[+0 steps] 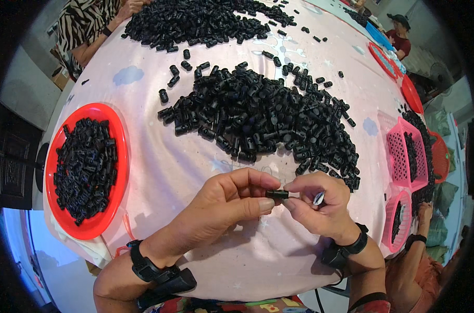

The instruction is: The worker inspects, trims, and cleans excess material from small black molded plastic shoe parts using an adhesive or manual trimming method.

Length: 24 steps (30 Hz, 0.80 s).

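Note:
A small black barrel-shaped cord lock [277, 194] is held level between the fingertips of both hands, just in front of the nearer heap. My left hand [216, 206] pinches its left end with thumb and forefinger. At its right end, my right hand [323, 208] closes thumb and forefinger on it. A small shiny, whitish piece [319, 198] sticks out between the right fingers; its kind cannot be made out. Beyond my hands lies a heap of loose black cord locks [263, 109] on the pale pink tablecloth [148, 156].
At left stands a red round tray [123, 156] full of black pieces. A bigger heap [190, 23] lies at the back, near a person in a striped top [86, 26]. Pink baskets [398, 151] line the right edge, with another person's arm [418, 245] close by.

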Each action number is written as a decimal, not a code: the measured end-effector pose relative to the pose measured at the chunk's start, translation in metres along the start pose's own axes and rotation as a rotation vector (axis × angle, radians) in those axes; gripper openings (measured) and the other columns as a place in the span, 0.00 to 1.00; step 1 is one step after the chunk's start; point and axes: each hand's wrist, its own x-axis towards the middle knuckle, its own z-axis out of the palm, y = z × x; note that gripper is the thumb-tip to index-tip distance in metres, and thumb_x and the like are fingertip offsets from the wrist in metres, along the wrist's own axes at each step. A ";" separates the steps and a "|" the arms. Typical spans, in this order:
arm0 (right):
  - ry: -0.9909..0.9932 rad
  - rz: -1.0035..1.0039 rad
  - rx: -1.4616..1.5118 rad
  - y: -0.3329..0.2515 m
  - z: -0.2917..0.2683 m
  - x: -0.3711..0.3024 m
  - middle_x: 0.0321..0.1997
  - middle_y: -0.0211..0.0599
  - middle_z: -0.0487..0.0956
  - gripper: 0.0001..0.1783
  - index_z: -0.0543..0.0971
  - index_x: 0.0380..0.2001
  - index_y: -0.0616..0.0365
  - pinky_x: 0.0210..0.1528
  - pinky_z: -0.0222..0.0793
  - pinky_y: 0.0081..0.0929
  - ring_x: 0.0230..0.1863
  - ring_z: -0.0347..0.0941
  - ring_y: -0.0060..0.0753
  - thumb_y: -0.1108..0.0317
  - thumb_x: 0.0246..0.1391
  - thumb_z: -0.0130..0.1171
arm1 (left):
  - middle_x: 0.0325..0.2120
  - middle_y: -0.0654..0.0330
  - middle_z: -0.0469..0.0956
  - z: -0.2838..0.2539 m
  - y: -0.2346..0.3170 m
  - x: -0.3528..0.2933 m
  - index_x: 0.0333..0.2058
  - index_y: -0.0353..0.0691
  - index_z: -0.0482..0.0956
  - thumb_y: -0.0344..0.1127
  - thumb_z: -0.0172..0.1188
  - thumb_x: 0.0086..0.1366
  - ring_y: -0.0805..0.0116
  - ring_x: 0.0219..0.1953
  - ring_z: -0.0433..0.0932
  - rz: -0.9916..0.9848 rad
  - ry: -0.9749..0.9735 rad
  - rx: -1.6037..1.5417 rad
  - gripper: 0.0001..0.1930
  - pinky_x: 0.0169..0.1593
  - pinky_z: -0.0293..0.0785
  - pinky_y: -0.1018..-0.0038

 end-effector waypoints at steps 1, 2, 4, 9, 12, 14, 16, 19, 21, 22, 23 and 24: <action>0.000 -0.014 -0.019 -0.001 0.000 -0.001 0.26 0.35 0.81 0.12 0.79 0.35 0.59 0.22 0.67 0.16 0.20 0.74 0.20 0.74 0.43 0.66 | 0.37 0.60 0.78 0.000 0.000 0.000 0.46 0.34 0.74 0.27 0.57 0.63 0.78 0.35 0.76 0.012 -0.016 -0.002 0.12 0.41 0.74 0.82; 0.000 -0.027 -0.037 -0.002 -0.001 -0.001 0.24 0.33 0.80 0.13 0.79 0.35 0.59 0.20 0.65 0.15 0.18 0.72 0.18 0.74 0.42 0.67 | 0.37 0.60 0.78 -0.001 0.000 0.000 0.46 0.34 0.74 0.27 0.57 0.63 0.78 0.36 0.76 0.023 -0.033 -0.005 0.12 0.42 0.74 0.82; -0.002 -0.047 -0.038 -0.003 0.001 -0.001 0.23 0.32 0.79 0.13 0.79 0.35 0.58 0.19 0.64 0.16 0.17 0.72 0.18 0.74 0.42 0.68 | 0.36 0.61 0.78 -0.001 0.000 0.000 0.46 0.35 0.74 0.28 0.57 0.63 0.78 0.35 0.76 0.023 -0.039 -0.012 0.12 0.41 0.73 0.82; -0.037 -0.059 -0.027 -0.004 0.002 -0.001 0.23 0.33 0.79 0.15 0.79 0.36 0.59 0.18 0.65 0.15 0.16 0.72 0.19 0.73 0.41 0.69 | 0.34 0.64 0.77 -0.001 -0.002 0.000 0.46 0.36 0.75 0.29 0.57 0.64 0.79 0.34 0.74 0.023 -0.036 0.013 0.12 0.40 0.73 0.82; -0.014 -0.041 -0.014 -0.009 0.006 0.001 0.25 0.36 0.81 0.16 0.80 0.38 0.59 0.19 0.66 0.17 0.16 0.73 0.22 0.74 0.41 0.68 | 0.34 0.68 0.77 -0.001 -0.001 0.000 0.46 0.37 0.75 0.32 0.58 0.64 0.84 0.34 0.71 -0.004 -0.053 0.014 0.13 0.40 0.70 0.86; -0.030 -0.105 -0.023 -0.005 0.008 0.000 0.26 0.38 0.81 0.18 0.80 0.40 0.59 0.19 0.68 0.19 0.17 0.74 0.24 0.75 0.41 0.67 | 0.33 0.68 0.77 -0.002 0.000 0.000 0.46 0.36 0.75 0.32 0.58 0.65 0.85 0.34 0.71 -0.023 -0.058 0.049 0.13 0.39 0.69 0.86; -0.018 -0.134 -0.041 -0.006 0.008 0.001 0.25 0.38 0.81 0.18 0.80 0.40 0.59 0.19 0.68 0.20 0.17 0.75 0.26 0.76 0.41 0.67 | 0.33 0.68 0.77 -0.002 -0.002 0.000 0.46 0.36 0.76 0.32 0.58 0.65 0.84 0.34 0.72 -0.009 -0.040 0.065 0.13 0.39 0.70 0.86; 0.004 -0.174 -0.100 -0.006 0.008 0.000 0.21 0.37 0.79 0.18 0.80 0.40 0.58 0.18 0.67 0.21 0.16 0.74 0.28 0.77 0.40 0.67 | 0.34 0.66 0.77 -0.001 -0.002 0.001 0.46 0.35 0.76 0.32 0.58 0.64 0.82 0.34 0.73 -0.004 -0.014 0.072 0.13 0.40 0.72 0.84; 0.013 -0.186 -0.138 -0.005 0.007 -0.001 0.18 0.36 0.77 0.18 0.81 0.39 0.57 0.17 0.65 0.22 0.15 0.73 0.29 0.77 0.39 0.67 | 0.35 0.64 0.78 0.000 -0.002 0.002 0.45 0.34 0.75 0.31 0.58 0.64 0.80 0.34 0.75 -0.012 -0.004 0.065 0.13 0.40 0.74 0.82; 0.013 -0.210 -0.146 -0.005 0.006 -0.001 0.16 0.35 0.75 0.18 0.81 0.38 0.57 0.16 0.63 0.23 0.13 0.71 0.29 0.77 0.39 0.67 | 0.35 0.63 0.78 -0.001 -0.003 0.001 0.46 0.34 0.75 0.32 0.58 0.63 0.80 0.34 0.75 -0.015 -0.022 0.036 0.13 0.41 0.74 0.82; 0.014 -0.233 -0.154 -0.005 0.005 -0.002 0.14 0.33 0.72 0.18 0.81 0.38 0.56 0.15 0.61 0.24 0.12 0.69 0.29 0.77 0.38 0.66 | 0.36 0.63 0.78 -0.001 -0.003 0.001 0.46 0.34 0.75 0.32 0.59 0.63 0.80 0.34 0.75 -0.017 -0.040 0.007 0.13 0.41 0.74 0.82; 0.014 -0.233 -0.154 -0.005 0.005 -0.002 0.14 0.33 0.72 0.18 0.81 0.38 0.56 0.15 0.61 0.24 0.12 0.69 0.29 0.77 0.38 0.66 | 0.36 0.63 0.78 -0.001 -0.003 0.002 0.46 0.34 0.75 0.32 0.59 0.63 0.80 0.34 0.75 -0.017 -0.040 0.008 0.13 0.41 0.74 0.82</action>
